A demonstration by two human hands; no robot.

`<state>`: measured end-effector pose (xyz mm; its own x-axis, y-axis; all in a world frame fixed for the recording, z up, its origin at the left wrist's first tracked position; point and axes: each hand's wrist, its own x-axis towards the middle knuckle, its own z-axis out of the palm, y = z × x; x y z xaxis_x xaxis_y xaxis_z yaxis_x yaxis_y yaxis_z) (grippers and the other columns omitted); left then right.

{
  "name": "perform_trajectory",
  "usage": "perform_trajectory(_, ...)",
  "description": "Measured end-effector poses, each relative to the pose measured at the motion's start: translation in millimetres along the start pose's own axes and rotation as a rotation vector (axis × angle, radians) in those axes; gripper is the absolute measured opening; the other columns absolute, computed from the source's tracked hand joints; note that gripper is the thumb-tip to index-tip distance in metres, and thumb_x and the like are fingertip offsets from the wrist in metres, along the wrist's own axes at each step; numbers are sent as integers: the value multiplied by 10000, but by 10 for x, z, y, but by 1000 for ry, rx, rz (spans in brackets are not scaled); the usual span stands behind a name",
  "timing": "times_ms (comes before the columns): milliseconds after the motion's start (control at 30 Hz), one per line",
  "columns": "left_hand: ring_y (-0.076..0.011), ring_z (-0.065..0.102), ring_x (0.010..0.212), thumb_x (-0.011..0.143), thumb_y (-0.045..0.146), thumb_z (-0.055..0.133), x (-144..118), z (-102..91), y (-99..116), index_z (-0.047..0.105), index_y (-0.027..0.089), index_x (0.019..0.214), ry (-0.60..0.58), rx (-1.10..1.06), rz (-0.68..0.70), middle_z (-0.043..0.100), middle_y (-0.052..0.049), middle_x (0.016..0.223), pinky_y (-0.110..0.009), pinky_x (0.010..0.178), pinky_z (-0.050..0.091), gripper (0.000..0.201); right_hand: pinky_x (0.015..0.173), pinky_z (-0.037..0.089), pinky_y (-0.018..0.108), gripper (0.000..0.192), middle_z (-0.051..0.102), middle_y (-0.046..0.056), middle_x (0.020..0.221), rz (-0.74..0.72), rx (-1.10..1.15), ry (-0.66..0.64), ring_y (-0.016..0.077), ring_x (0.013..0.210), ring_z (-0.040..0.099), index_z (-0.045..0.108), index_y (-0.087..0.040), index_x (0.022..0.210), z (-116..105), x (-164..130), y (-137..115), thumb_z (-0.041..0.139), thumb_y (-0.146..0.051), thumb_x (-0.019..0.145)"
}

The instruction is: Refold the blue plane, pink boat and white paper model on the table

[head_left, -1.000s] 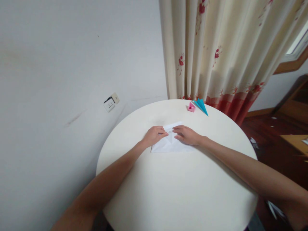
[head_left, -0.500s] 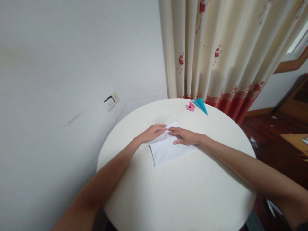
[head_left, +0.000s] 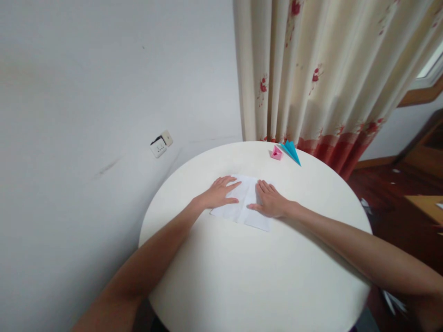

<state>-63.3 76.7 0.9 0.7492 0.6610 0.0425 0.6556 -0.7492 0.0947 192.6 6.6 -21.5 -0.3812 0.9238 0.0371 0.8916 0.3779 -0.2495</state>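
Matt white paper [head_left: 244,203] on smooth cream table [head_left: 263,276].

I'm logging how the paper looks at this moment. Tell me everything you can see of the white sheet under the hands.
The white paper sheet lies flat on the round cream table, a little beyond its middle, turned slightly askew. It looks thin and plain, with a faint crease running down its centre. The left hand presses flat on its left part and the right hand on its right part, fingers spread. Nothing else touches it.
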Motion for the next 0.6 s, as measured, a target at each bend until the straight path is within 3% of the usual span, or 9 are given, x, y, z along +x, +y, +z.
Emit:
perform_trajectory(100, -281, 122, 1525, 947, 579, 493, 15, 41, -163, 235, 340, 1560, -125, -178, 100, 211, -43, 1643, -477, 1209, 63, 706, 1210, 146, 511, 1057, 110, 266, 1613, -22, 17, -21, 358, 1511, 84, 182, 15, 1548, 40, 20, 32, 313, -789, 876)
perform_trajectory(267, -260, 122, 1526, 902, 548, 599, 67, 92, -270, 316, 331, 1531, -116, -364, 73, 264, -41, 1614, -501, 1218, 22, 723, 1209, 163, 496, 1001, 155, 283, 1601, -33, -3, 14, 368, 1504, 124, 232, 33, 1528, 39, 31, 44, 372, -734, 900)
perform_trajectory(433, -282, 328, 1462, 831, 499, 709, 97, 140, -250, 605, 269, 1344, 27, -497, 78, 475, -77, 1493, -492, 1218, 163, 572, 1187, 239, 466, 866, 266, 294, 1570, -55, -21, 48, 370, 1483, 229, 366, 27, 1469, 2, 10, 1, 462, -640, 927)
perform_trajectory(600, -270, 597, 1246, 856, 463, 684, 112, 159, -257, 791, 246, 999, 201, -642, 79, 702, -84, 1229, -446, 1125, 385, 281, 1028, 437, 398, 355, 575, 178, 1394, -117, 34, 88, 311, 1261, 566, 686, -161, 1137, -100, 17, -3, 526, -428, 966)
